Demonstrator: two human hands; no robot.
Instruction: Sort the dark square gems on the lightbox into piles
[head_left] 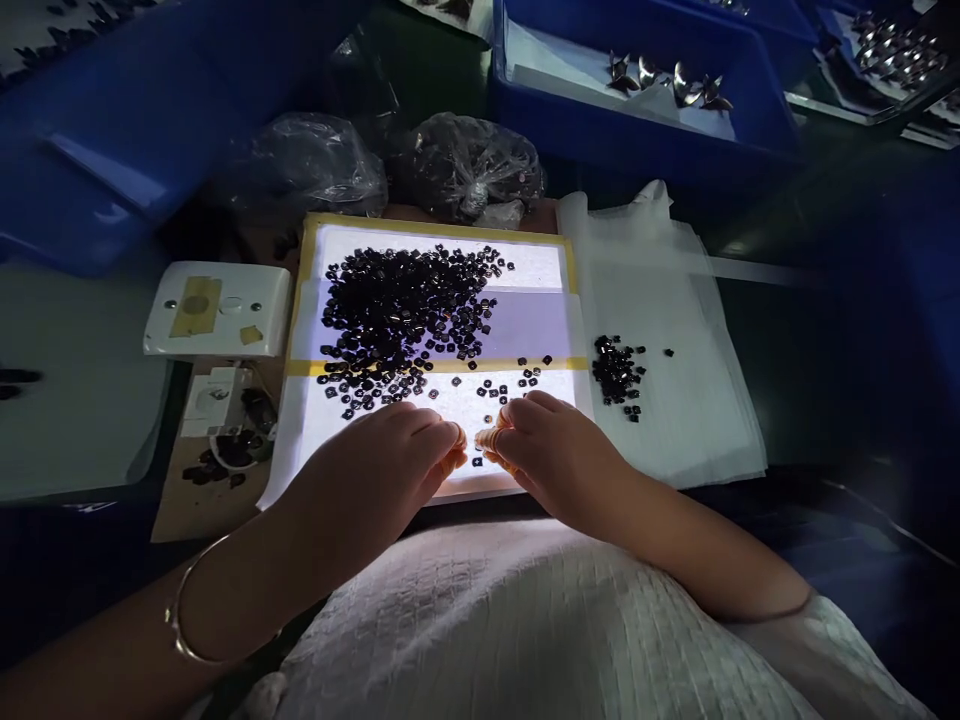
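A lit light panel (525,265) lies in front of me, edged with yellow tape. A big heap of small black square parts (405,305) covers its upper left half, with loose ones scattered lower down. My left hand (382,470) and my right hand (551,450) rest on the panel's near edge, fingers curled inward, tips nearly meeting. Orange finger cots cover the fingertips. One small black part (478,461) lies between the two hands. What the fingers pinch is hidden.
A smaller pile of black parts (616,373) sits on white sheets (675,330) right of the panel. Two plastic bags (465,165) lie behind it. A white switch box (217,310) is at left. Blue bins (637,90) stand at the back.
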